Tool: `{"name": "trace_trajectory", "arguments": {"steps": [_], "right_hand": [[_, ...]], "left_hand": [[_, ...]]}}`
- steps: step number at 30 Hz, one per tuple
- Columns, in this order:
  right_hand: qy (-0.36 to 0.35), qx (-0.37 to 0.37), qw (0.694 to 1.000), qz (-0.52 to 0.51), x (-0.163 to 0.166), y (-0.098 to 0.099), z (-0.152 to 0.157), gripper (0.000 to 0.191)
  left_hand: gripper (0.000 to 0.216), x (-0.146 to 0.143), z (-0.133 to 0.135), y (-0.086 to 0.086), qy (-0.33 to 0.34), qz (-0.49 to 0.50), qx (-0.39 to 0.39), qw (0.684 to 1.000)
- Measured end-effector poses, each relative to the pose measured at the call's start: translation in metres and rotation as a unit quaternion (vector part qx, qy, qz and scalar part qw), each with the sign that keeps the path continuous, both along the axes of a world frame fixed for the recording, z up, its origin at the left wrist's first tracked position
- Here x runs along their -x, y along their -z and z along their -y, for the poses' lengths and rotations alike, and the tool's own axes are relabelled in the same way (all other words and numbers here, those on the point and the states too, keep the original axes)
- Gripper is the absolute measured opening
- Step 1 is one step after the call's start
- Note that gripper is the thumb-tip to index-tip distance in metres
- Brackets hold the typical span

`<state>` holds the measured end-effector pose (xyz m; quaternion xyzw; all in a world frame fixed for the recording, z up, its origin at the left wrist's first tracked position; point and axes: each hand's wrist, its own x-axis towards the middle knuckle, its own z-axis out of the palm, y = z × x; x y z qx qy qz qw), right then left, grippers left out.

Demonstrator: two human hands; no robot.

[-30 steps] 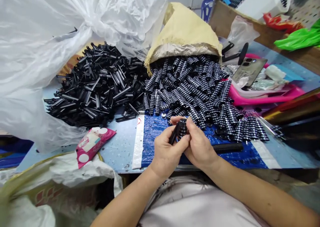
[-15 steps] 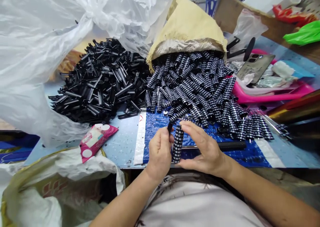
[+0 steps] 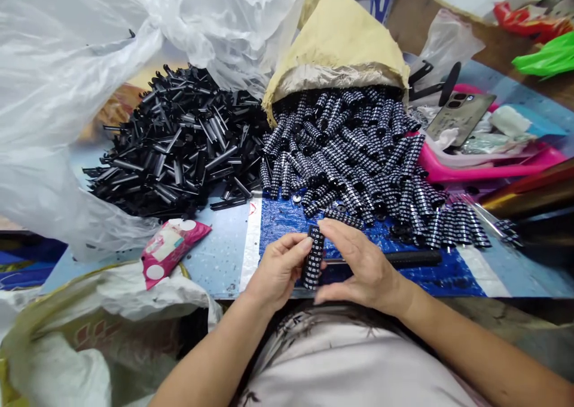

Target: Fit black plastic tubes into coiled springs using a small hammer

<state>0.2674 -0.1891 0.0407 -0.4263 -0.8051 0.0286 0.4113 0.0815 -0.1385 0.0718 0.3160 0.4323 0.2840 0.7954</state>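
Observation:
My left hand (image 3: pixel 278 269) and my right hand (image 3: pixel 359 263) meet over the near edge of the blue table (image 3: pixel 215 263). Between them stands a black cylinder with white number rows (image 3: pixel 313 257), upright. The left fingers pinch its left side, and the right thumb and fingertips close on its top and bottom. Beyond the hands lies a heap of the same numbered cylinders (image 3: pixel 354 156), spilling from a tan sack (image 3: pixel 341 42). Left of it is a pile of plain black rods (image 3: pixel 179 144).
A large clear plastic bag (image 3: pixel 76 84) covers the left side. A pink packet (image 3: pixel 170 248) lies near the table edge. A black bar (image 3: pixel 403 257) lies right of the hands. A phone (image 3: pixel 461 117) rests on a pink tray (image 3: pixel 484 168) at right.
The black rod that stuck out above the numbered cylinder no longer shows. The cylinder went from tilted to upright, and both hands dropped slightly toward the table edge.

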Motion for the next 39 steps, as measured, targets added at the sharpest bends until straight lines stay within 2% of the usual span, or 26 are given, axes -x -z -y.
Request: {"name": "trace_trajectory", "arguments": {"steps": [2,4,6,7,9,11,13,15,20,25,27,31,33,36,38,39], "right_hand": [[0.009,0.034,0.999,0.019,-0.009,0.006,0.007,0.096],[0.049,0.064,0.995,0.067,-0.02,0.015,0.016,0.062],[0.077,0.091,0.985,0.122,-0.03,0.021,0.024,0.025],[0.085,0.1,0.981,0.14,-0.033,0.023,0.026,0.016],[0.093,0.101,0.981,0.138,-0.032,0.021,0.028,0.014],[0.104,0.081,0.987,0.091,-0.025,0.012,0.024,0.015],[0.107,0.049,0.992,0.033,-0.013,0.002,0.016,0.018],[0.105,0.027,0.994,0.015,-0.001,-0.005,0.006,0.019],[0.102,0.074,0.982,0.141,0.018,-0.009,-0.01,0.019],[-0.009,-0.01,1.0,-0.005,0.025,-0.02,-0.007,0.021],[-0.038,-0.013,0.999,0.018,0.031,-0.019,-0.003,0.02],[-0.047,0.056,0.989,0.131,0.04,-0.01,0.002,0.015],[-0.054,0.057,0.992,0.1,0.035,-0.006,0.003,0.015],[-0.035,0.042,0.997,0.055,0.011,0.0,0.005,0.019],[0.003,0.033,0.996,0.08,-0.009,0.008,0.008,0.02],[0.021,0.03,0.994,0.1,-0.019,0.013,0.009,0.018]], "left_hand": [[0.036,0.012,-0.006,0.008,-0.035,-0.05,-0.08,0.995],[0.028,0.026,-0.013,0.017,-0.049,-0.144,-0.211,0.965],[0.02,0.042,-0.021,0.024,-0.016,-0.263,-0.331,0.906],[0.018,0.049,-0.025,0.025,0.015,-0.319,-0.37,0.872],[0.018,0.058,-0.034,0.027,0.082,-0.399,-0.404,0.819],[0.02,0.062,-0.041,0.027,0.14,-0.426,-0.39,0.805],[0.025,0.061,-0.044,0.029,0.172,-0.414,-0.36,0.818],[0.029,0.059,-0.045,0.031,0.178,-0.397,-0.342,0.833],[0.027,0.055,-0.048,0.029,0.191,-0.394,-0.334,0.835],[0.035,0.054,-0.065,0.024,0.26,-0.392,-0.345,0.812],[0.037,0.051,-0.07,0.027,0.276,-0.392,-0.343,0.808],[0.037,0.041,-0.068,0.029,0.268,-0.41,-0.354,0.797],[0.032,0.046,-0.065,0.018,0.253,-0.423,-0.369,0.788],[0.027,0.086,-0.064,-0.019,0.289,-0.412,-0.364,0.784],[0.031,0.125,-0.066,-0.045,0.416,-0.348,-0.28,0.792],[0.033,0.143,-0.068,-0.054,0.446,-0.329,-0.231,0.8]]}}
